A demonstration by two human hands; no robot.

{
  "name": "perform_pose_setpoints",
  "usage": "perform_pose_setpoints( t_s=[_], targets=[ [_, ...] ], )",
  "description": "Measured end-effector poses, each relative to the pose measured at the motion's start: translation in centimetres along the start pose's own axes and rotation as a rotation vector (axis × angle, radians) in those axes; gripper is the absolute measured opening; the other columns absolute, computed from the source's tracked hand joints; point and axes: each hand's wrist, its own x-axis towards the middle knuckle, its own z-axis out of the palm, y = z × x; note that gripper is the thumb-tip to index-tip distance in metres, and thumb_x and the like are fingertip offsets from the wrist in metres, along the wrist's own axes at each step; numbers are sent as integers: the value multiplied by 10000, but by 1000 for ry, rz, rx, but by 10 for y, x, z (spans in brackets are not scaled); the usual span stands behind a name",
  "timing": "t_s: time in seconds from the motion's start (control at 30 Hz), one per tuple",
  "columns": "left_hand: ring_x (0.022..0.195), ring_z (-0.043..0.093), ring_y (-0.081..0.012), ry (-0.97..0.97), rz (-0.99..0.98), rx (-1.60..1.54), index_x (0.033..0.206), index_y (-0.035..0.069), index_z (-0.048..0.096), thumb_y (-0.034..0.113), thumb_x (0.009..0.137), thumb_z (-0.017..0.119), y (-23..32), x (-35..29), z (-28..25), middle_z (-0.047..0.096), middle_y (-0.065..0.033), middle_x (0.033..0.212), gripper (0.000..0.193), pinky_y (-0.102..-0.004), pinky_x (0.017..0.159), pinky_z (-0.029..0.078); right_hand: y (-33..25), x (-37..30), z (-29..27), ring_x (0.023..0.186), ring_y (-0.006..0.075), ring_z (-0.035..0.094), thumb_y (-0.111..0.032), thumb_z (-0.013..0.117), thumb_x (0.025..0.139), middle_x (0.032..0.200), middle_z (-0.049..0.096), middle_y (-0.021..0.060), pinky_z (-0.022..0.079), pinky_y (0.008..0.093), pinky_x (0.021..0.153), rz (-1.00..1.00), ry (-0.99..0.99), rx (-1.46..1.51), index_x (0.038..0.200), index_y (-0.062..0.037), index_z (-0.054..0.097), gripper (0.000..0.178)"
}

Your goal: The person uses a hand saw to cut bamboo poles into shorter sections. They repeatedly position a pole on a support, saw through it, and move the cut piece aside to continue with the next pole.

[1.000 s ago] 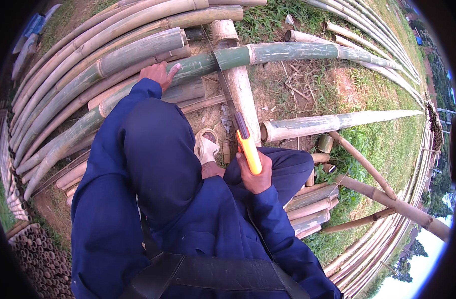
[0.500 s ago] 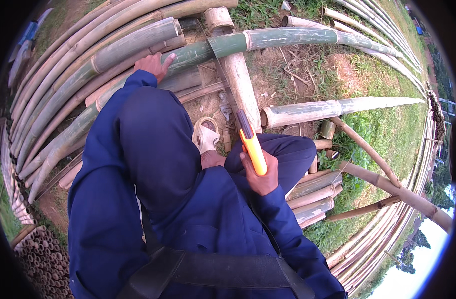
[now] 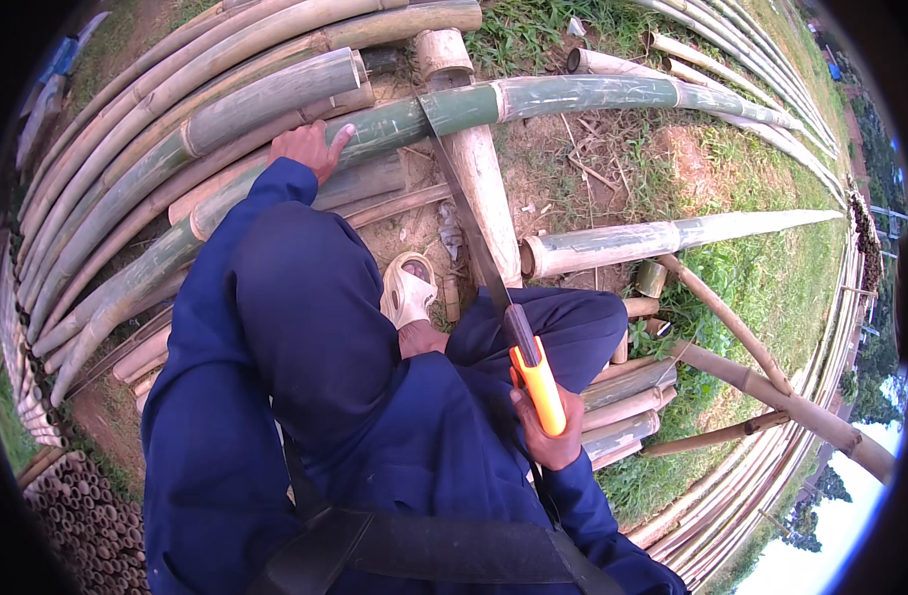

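A long green bamboo pole (image 3: 464,107) is seen stretched across the upper half of the frame, from the left side toward the upper right. Near the upper centre it is supported by a pale log (image 3: 485,188), which is crossed from above. At upper left, the left hand (image 3: 310,151) is laid over the pole, partly opened, with the thumb held apart from the fingers and rested on the green surface; the fingertips are hidden.

Right of the lower centre, the orange handle (image 3: 541,392) of a saw (image 3: 471,223) is gripped by the closed right hand (image 3: 553,436). The blade is slanted up and leftward, and the pole is crossed by it near its tip; how deep any cut is cannot be told.

A pale sandal (image 3: 410,293) is worn on a foot at the centre. More bamboo poles (image 3: 255,45) are gathered at upper left, short bamboo pieces (image 3: 622,407) are piled right of centre, and a stack of cut ends (image 3: 82,521) is seen at lower left.
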Motion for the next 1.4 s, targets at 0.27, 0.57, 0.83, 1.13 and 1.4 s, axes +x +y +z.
perform_pose_setpoints(
  t_s=[0.27,0.57,0.83,1.13,1.4],
  targets=[
    [1007,724,-432,13,49,-27,1113,-7,714,746,1035,282,-4,6,3,749,-272,1001,871,-543,895,552,19,65,37,653,110,536,-70,749,947,740,649,68,476,292,634,7,-3,20,1027,55,710,153],
    [1028,715,-448,-33,0,-15,1126,2,717,753,1032,264,-1,14,-5,742,-291,1022,882,-546,923,544,-18,3,-31,770,100,674,-41,740,938,846,755,103,547,272,743,187,43,98,1124,69,738,216],
    [1061,712,-438,-14,-7,-1,1190,-4,697,761,1028,263,7,8,2,739,-289,1070,894,-539,942,544,9,-25,13,615,208,649,-25,748,920,733,671,122,515,327,628,-112,142,14,1099,38,713,193],
    [1035,713,-446,5,-1,-17,1144,-14,703,749,1032,285,-4,6,6,745,-280,1032,878,-544,931,538,10,-16,9,621,185,651,-11,730,917,749,688,126,522,333,627,-140,123,-9,1104,45,720,195],
    [1007,720,-445,20,39,-32,1126,-10,707,740,1038,281,-2,6,4,743,-288,999,867,-544,910,543,18,32,26,679,155,644,-41,725,939,794,720,150,528,322,669,-44,47,39,1077,50,710,166]
  ],
)
